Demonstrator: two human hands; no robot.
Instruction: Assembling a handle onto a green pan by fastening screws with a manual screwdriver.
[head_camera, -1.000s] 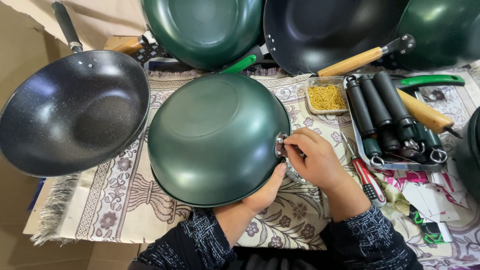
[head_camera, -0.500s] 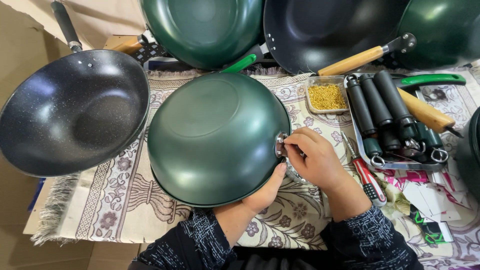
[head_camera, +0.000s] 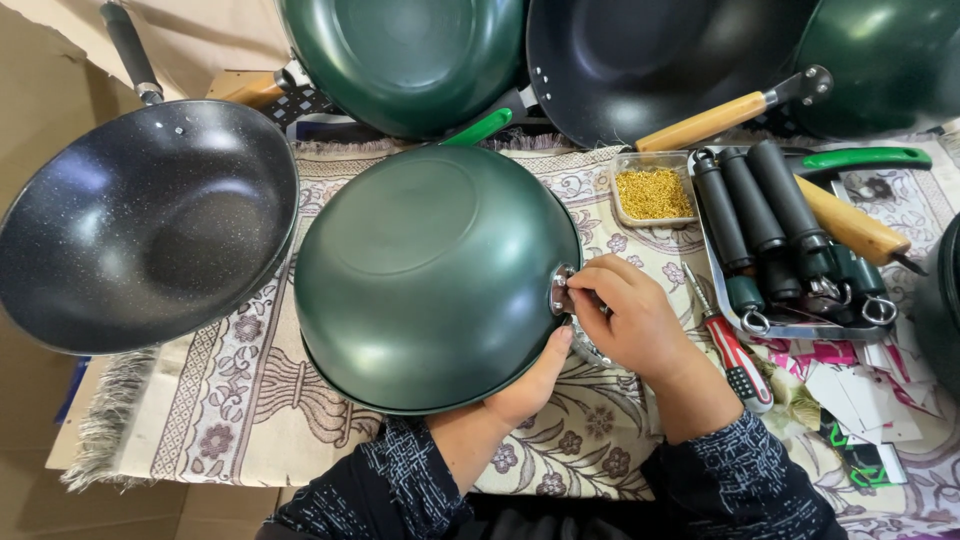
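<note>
Right hand (head_camera: 630, 322): we are pinching fingers on the small metal bracket (head_camera: 560, 291).
Left hand (head_camera: 530, 385): we are bracing the upturned green domed wok (head_camera: 430, 275), fingers hidden.
Risk: wok probably sliding on the patterned cloth (head_camera: 250, 400).

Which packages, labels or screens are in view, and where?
No screens or signs.
Paper cards or labels: loose pile at right, below the metal tray; white, pink and green.
Clear plastic box: above the right hand; rectangular, full of small gold pieces.
</note>
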